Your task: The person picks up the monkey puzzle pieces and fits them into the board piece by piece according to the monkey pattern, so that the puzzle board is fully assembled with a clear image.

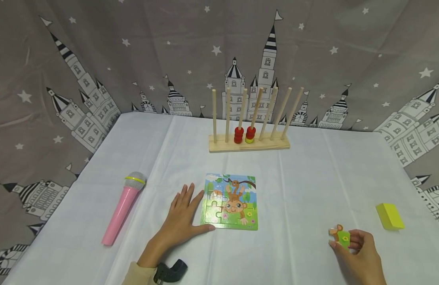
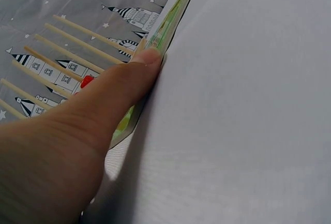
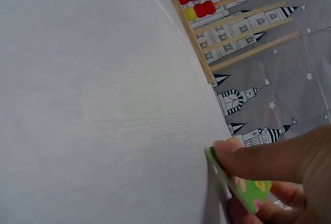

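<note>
A square jigsaw puzzle with a monkey hanging from a branch lies flat in the middle of the table. My left hand rests with spread fingers at its left side, the thumb touching the lower left edge. In the left wrist view that thumb lies against the edge of the puzzle. Well to the right, my right hand pinches a puzzle piece, green with a yellow flower and a brown ear. The right wrist view shows the piece tilted between thumb and fingers, partly covered by the thumb.
A wooden peg stand with red and yellow beads on two pegs stands at the back. The pink toy microphone lies left of my left hand. Beyond my right hand sits a yellow block. A grey castle-print curtain hangs behind the table.
</note>
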Demonstrator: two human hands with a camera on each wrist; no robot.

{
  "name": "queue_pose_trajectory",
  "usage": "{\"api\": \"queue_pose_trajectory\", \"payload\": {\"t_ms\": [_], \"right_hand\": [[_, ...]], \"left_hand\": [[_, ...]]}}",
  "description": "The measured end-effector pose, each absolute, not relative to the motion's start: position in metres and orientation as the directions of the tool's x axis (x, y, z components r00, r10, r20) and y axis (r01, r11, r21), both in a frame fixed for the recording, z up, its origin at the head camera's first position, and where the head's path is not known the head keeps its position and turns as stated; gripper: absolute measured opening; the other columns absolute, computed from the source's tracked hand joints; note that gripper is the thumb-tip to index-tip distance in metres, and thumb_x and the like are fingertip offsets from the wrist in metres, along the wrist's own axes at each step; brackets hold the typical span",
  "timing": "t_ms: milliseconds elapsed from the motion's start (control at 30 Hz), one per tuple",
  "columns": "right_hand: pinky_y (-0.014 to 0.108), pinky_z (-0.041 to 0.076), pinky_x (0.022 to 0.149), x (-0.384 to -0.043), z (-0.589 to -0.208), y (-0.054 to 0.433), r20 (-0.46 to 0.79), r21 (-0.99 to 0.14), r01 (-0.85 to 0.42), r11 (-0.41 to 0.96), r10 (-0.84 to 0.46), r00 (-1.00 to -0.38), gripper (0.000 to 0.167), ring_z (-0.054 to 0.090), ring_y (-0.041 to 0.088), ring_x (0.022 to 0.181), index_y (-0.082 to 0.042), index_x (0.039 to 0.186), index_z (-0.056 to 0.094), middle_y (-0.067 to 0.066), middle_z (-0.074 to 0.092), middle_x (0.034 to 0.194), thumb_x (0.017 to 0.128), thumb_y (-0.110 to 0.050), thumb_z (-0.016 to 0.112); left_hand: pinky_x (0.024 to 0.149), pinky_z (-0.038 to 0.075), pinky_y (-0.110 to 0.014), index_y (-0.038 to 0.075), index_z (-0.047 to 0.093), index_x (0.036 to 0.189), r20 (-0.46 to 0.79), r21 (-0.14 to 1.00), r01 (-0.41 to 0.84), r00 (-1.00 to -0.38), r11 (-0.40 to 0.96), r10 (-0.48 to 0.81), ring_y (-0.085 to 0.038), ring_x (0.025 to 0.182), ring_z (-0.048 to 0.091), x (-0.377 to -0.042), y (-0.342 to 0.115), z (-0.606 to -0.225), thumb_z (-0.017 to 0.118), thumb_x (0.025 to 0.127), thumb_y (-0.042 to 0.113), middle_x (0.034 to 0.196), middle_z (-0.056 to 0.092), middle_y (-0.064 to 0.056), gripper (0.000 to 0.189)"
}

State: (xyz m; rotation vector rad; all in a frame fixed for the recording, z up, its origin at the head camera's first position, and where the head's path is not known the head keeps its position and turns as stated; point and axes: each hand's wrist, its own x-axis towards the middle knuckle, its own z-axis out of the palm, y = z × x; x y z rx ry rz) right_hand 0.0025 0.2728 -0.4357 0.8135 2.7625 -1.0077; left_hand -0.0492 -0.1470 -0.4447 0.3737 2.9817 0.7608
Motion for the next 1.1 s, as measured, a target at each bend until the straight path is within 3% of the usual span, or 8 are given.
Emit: {"api": "queue_pose_trajectory", "payload": {"t_ms": [100,267,533,633,767,833,933,1100], "right_hand": [[0.009,0.038,0.053,0.006,-0.437,0.27,-0.199,-0.606,0.473,0.64,0.453,-0.869,0.069,0.039,-0.01,0.062,0.003,0.125,0.031,0.019,0.062,0.099,0.077,-0.025,0.071],[0.012,0.039,0.05,0.009,-0.438,0.267,-0.083,-0.629,0.348,0.695,0.385,-0.919,0.071,0.042,-0.007,0.056,-0.005,0.133,0.029,0.011,0.065,0.083,0.078,-0.02,0.071],[0.011,0.044,0.051,0.011,-0.438,0.257,0.069,-0.658,0.151,0.737,0.259,-0.964,0.067,0.051,-0.008,0.056,-0.012,0.139,0.032,0.01,0.065,0.081,0.081,-0.005,0.065],[0.008,0.045,0.055,0.01,-0.437,0.251,0.136,-0.7,0.068,0.711,0.226,-0.965,0.056,0.053,-0.009,0.061,-0.011,0.134,0.041,-0.005,0.062,0.082,0.083,-0.005,0.063],[0.005,0.044,0.063,0.008,-0.436,0.242,0.191,-0.739,-0.037,0.673,0.156,-0.969,0.045,0.054,-0.009,0.068,-0.008,0.128,0.048,-0.03,0.052,0.098,0.085,-0.005,0.061],[0.004,0.043,0.065,0.007,-0.435,0.238,0.185,-0.751,-0.052,0.659,0.134,-0.973,0.042,0.055,-0.009,0.071,-0.008,0.125,0.05,-0.034,0.047,0.103,0.085,-0.006,0.061],[0.004,0.043,0.066,0.005,-0.434,0.232,0.153,-0.753,-0.044,0.656,0.111,-0.982,0.043,0.057,-0.008,0.07,-0.01,0.125,0.05,-0.026,0.051,0.101,0.084,-0.009,0.063],[0.008,0.047,0.066,-0.002,-0.431,0.217,0.147,-0.754,-0.073,0.653,0.059,-0.987,0.046,0.055,-0.013,0.08,-0.01,0.122,0.051,0.005,0.061,0.109,0.079,-0.007,0.068]], "left_hand": [[0.112,0.005,-0.052,0.011,0.032,0.141,0.018,0.478,0.22,-0.97,0.85,0.241,-0.034,0.141,0.002,-0.049,-0.147,-0.445,0.066,0.064,0.065,0.153,0.011,-0.015,0.1],[0.112,0.005,-0.052,0.011,0.031,0.142,0.012,0.481,0.217,-0.97,0.849,0.241,-0.033,0.142,0.002,-0.049,-0.147,-0.445,0.065,0.064,0.065,0.153,0.01,-0.015,0.1],[0.112,0.005,-0.052,0.011,0.031,0.142,0.011,0.484,0.217,-0.97,0.848,0.241,-0.033,0.142,0.001,-0.049,-0.148,-0.445,0.065,0.065,0.065,0.153,0.01,-0.015,0.1],[0.112,0.005,-0.052,0.011,0.031,0.142,0.009,0.484,0.216,-0.97,0.848,0.242,-0.033,0.142,0.001,-0.049,-0.148,-0.444,0.065,0.065,0.065,0.153,0.01,-0.015,0.1],[0.112,0.006,-0.053,0.011,0.031,0.141,0.011,0.482,0.216,-0.971,0.849,0.24,-0.034,0.141,0.002,-0.049,-0.147,-0.444,0.065,0.065,0.065,0.153,0.01,-0.015,0.1],[0.112,0.006,-0.053,0.011,0.031,0.141,0.011,0.484,0.215,-0.971,0.848,0.24,-0.034,0.141,0.002,-0.049,-0.147,-0.443,0.066,0.065,0.064,0.152,0.011,-0.015,0.1],[0.112,0.005,-0.053,0.011,0.031,0.141,0.013,0.484,0.216,-0.971,0.848,0.24,-0.034,0.141,0.002,-0.048,-0.147,-0.443,0.066,0.065,0.064,0.152,0.011,-0.016,0.099],[0.112,0.006,-0.053,0.011,0.032,0.141,0.017,0.482,0.216,-0.971,0.849,0.238,-0.035,0.141,0.003,-0.049,-0.147,-0.442,0.066,0.065,0.063,0.152,0.012,-0.016,0.099]]}}
